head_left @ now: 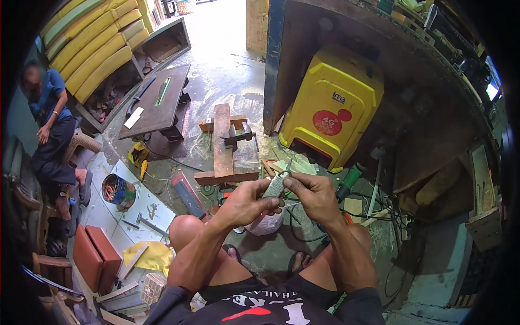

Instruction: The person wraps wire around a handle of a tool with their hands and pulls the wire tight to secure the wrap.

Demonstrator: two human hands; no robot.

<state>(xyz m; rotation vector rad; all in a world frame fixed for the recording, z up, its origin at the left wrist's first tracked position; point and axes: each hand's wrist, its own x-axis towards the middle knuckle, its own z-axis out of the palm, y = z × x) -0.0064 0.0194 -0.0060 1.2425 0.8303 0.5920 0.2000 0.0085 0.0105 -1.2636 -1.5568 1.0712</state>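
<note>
In front of my knees, my left hand (248,203) is closed round the lower part of a small piece wound with pale grey-green cord (275,187). Its upper end carries a dark loop or ring, and a thin pointed tip sticks up there. At that end the thumb and fingers of my right hand (313,196) pinch the piece. Whether the tip belongs to it or is a separate tool, I cannot tell. Below my hands a whitish plastic bag (266,223) lies on the floor between my feet, partly covered by my left hand.
Ahead stands a wooden block frame with a metal clamp (238,138). A low dark table saw (162,100) is beyond it, left. A yellow plastic stool (333,105) leans at right, near a green power tool (351,181) and cables. A can of tools (119,190) and a seated person (51,116) are left.
</note>
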